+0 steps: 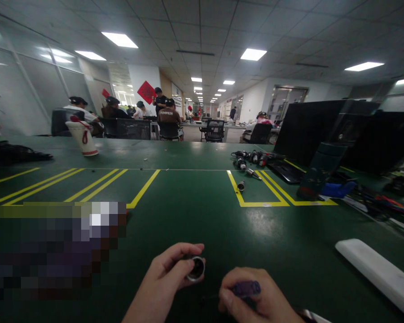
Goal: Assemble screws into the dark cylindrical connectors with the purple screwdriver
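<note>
My left hand (166, 276) is closed around a short round metal shell (197, 269), gripping it between thumb and fingers. Its open end faces me, and the inside looks dark. To the right, my right hand (264, 298) is wrapped round a small screwdriver (247, 289) with a dark purple handle. A thin dark shaft seems to point left from those fingers, towards a spot below the shell; its tip is hard to make out. The two hands are apart, low over the green tabletop (188, 220).
Metal connector parts (241, 185) lie within yellow tape lines at right centre. A white bar-shaped object (373, 273) rests at right, near a dark bottle (323, 170) and monitors (306, 130). A paper cup (83, 138) stands far left. A pixelated patch covers the left front. People sit beyond.
</note>
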`<state>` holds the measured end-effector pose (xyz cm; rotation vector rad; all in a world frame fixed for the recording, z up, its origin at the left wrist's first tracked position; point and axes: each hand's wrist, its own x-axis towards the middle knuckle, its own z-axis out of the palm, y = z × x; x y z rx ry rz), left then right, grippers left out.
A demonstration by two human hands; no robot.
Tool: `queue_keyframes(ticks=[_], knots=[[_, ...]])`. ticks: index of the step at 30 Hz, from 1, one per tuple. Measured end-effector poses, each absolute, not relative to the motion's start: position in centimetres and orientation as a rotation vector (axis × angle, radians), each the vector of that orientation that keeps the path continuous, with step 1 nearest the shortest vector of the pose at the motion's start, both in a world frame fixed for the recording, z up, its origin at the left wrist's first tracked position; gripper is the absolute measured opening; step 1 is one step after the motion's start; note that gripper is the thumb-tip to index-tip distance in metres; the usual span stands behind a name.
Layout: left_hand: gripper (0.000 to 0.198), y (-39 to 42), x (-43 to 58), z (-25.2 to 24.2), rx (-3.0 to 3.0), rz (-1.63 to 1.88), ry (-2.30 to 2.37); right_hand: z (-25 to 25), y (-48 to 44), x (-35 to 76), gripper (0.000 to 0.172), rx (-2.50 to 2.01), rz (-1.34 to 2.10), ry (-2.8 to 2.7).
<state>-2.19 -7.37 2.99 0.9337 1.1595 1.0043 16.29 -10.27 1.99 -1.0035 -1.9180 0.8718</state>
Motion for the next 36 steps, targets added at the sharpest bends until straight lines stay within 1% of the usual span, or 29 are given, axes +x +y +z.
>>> queue_keyframes(ticks=[2, 4, 8, 10, 12, 15, 19, 22, 26, 29, 36], knots=[[0.019, -7.5, -2.2, 2.8, 0.887, 1.028, 1.153, 2.0, -10.3, 16.4, 0.023, -1.047, 0.938, -1.899], [0.021, -7.6, -2.2, 2.7, 0.859, 1.039, 1.133, 1.7, -10.1, 16.3, 0.026, -1.124, 1.127, -1.770], [0.021, -7.5, -2.1, 2.8, 0.835, 1.042, 1.079, 0.6, -9.2, 15.9, 0.037, -1.091, 1.564, -1.242], [0.022, -7.5, -2.1, 3.1, 0.838, 1.039, 1.078, 0.4, -8.9, 15.9, 0.036, -0.992, 1.703, -1.002], [0.024, -7.6, -1.9, 3.5, 0.859, 1.041, 1.094, 0.7, -8.9, 16.0, 0.030, -0.897, 1.733, -0.864], [0.027, -7.9, -1.7, 3.9, 0.905, 1.035, 1.139, 1.5, -9.3, 16.6, 0.023, -0.774, 1.569, -0.959], [0.025, -8.0, -1.7, 3.6, 0.965, 1.051, 1.145, 2.4, -10.1, 17.2, 0.012, -0.801, 1.154, -1.505], [0.022, -7.8, -1.9, 2.7, 0.996, 1.041, 1.091, 2.6, -10.3, 17.2, 0.013, -0.748, 0.800, -1.830], [0.018, -7.3, -2.4, 1.8, 1.071, 1.020, 1.003, 2.3, -9.9, 16.8, 0.016, -0.594, 0.455, -2.002], [0.014, -7.1, -2.3, 1.5, 1.061, 1.023, 1.011, 2.1, -9.6, 16.5, 0.014, -0.515, 0.327, -2.065], [0.007, -7.3, -1.9, 1.9, 0.992, 1.035, 1.069, 2.5, -9.9, 16.2, 0.008, -0.478, 0.278, -2.131]])
